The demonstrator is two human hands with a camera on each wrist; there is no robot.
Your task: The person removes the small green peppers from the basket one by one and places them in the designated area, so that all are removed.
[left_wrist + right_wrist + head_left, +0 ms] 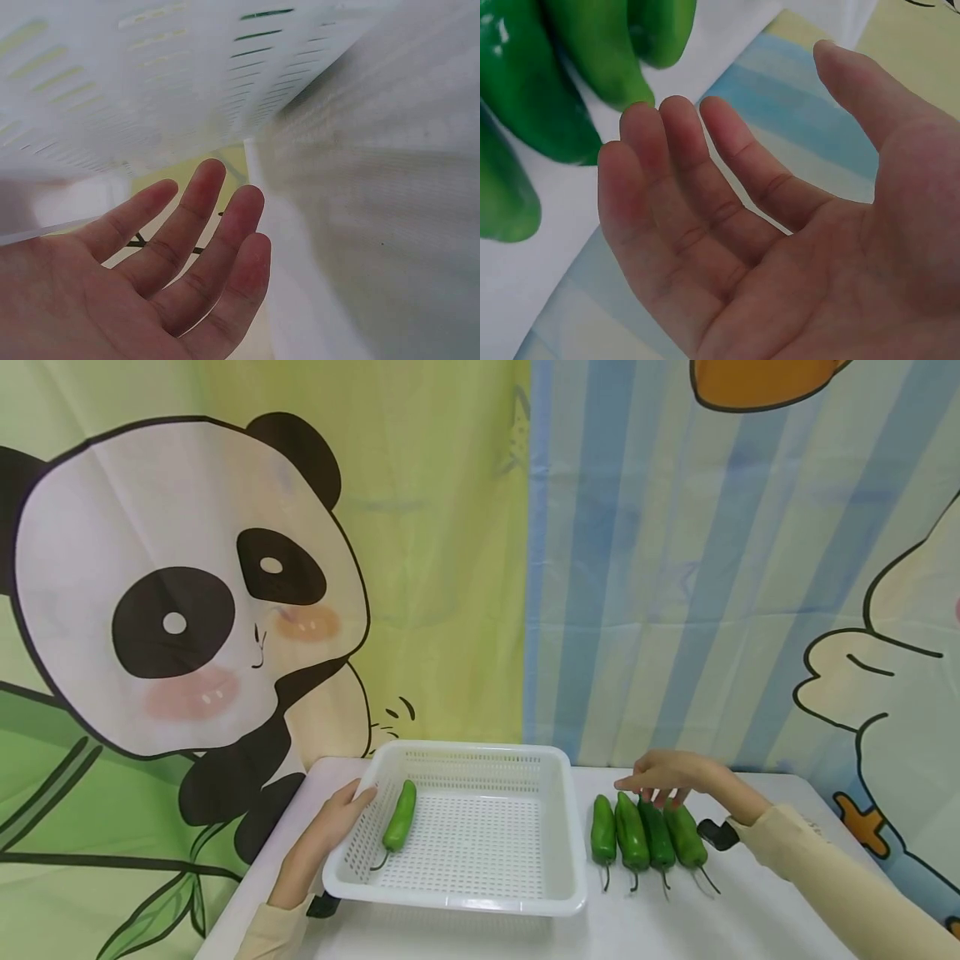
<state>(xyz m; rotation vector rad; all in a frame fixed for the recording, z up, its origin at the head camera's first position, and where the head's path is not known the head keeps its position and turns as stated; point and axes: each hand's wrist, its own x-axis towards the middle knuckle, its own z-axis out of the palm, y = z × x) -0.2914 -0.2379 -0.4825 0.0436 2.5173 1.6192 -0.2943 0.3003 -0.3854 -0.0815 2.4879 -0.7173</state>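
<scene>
A white perforated plastic basket [457,906] stands on the table. Inside it, against the left side, lies one green chili pepper [401,818]. My left hand [337,818] rests at the basket's left rim, thumb at the top edge; in the left wrist view its loosely extended fingers [196,214] lie outside and beneath the perforated wall. To the right of the basket, several green peppers [632,837] lie side by side, stems toward me. Over their far ends hovers my right hand [678,777]. The right wrist view shows its palm bare and its fingers [727,199] relaxed, beside the pepper tips [536,90].
The white table [757,910] carries the basket and the row of peppers. Right behind it hangs a printed curtain, with a panda [202,718] at left and blue stripes [600,568] at right. Black straps [717,835] sit at both wrists.
</scene>
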